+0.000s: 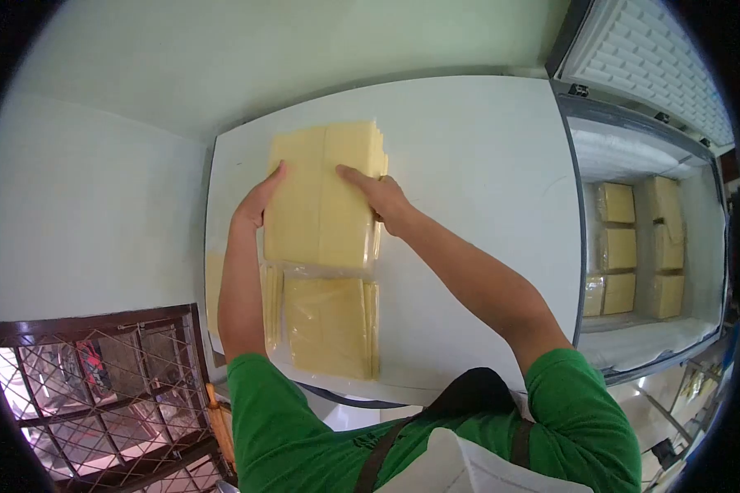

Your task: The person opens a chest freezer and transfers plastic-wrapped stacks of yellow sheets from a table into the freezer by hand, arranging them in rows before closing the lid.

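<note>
On or just over the big, flat, white tabletop (477, 164) is a pale yellow, oblong stack of sheets (312, 205). It looks heavy, bendy and slippy. My left hand (257, 203) and right hand (387, 200), apart, hug its long sides, the best grip

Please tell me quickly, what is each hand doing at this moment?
Left hand: at the left edge of the yellow stack; fingers mostly hidden, closure unclear.
Right hand: gripping its right edge, thumb on top.
</note>
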Motion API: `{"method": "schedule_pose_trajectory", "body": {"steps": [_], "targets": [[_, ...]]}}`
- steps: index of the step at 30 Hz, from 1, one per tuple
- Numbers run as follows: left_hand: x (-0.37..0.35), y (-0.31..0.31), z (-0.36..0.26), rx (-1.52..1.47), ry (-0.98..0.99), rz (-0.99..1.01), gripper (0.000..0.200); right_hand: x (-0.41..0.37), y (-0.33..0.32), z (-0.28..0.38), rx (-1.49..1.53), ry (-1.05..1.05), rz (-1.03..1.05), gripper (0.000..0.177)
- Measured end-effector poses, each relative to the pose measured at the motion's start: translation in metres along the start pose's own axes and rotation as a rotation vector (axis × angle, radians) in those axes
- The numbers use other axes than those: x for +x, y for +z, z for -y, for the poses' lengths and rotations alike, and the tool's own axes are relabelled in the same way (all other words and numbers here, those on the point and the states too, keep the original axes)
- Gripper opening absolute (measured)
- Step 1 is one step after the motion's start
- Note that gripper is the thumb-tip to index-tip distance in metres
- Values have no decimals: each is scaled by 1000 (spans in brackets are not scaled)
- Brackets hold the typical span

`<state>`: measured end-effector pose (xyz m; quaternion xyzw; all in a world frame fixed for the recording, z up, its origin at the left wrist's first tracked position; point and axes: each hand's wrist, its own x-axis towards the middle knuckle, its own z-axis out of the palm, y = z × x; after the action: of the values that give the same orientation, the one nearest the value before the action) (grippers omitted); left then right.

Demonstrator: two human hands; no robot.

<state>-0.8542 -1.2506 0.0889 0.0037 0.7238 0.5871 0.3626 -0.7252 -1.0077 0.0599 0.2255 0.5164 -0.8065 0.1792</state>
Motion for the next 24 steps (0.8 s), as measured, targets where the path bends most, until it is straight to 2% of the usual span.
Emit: {"method": "schedule_pose_trajectory", "body": {"steps": [2,6,10,12,16,18,20,24], "targets": [[-24,26,-10,6,-19,-7,69,-11,-8,-8,262,-72,128,82],[-53,90,0,-1,-48,-53,61,-52,-57,-29,374,-78,211,71],[-105,198,7,17,-49,-25,62,-125,-123,-69,412,-45,92,66],[-121,246,32,-25,11,13,67,-178,-162,-88,430,-6,39,66],[-144,342,82,-80,3,126,68,-280,-225,-121,335,24,-161,65],[-152,390,97,-78,39,165,63,-327,-254,-135,296,-112,-255,65],[-165,438,101,-98,18,217,62,-373,-276,-138,269,-106,-360,65],[-176,530,111,-26,0,248,58,-432,-349,-154,228,-119,-437,63]]}}
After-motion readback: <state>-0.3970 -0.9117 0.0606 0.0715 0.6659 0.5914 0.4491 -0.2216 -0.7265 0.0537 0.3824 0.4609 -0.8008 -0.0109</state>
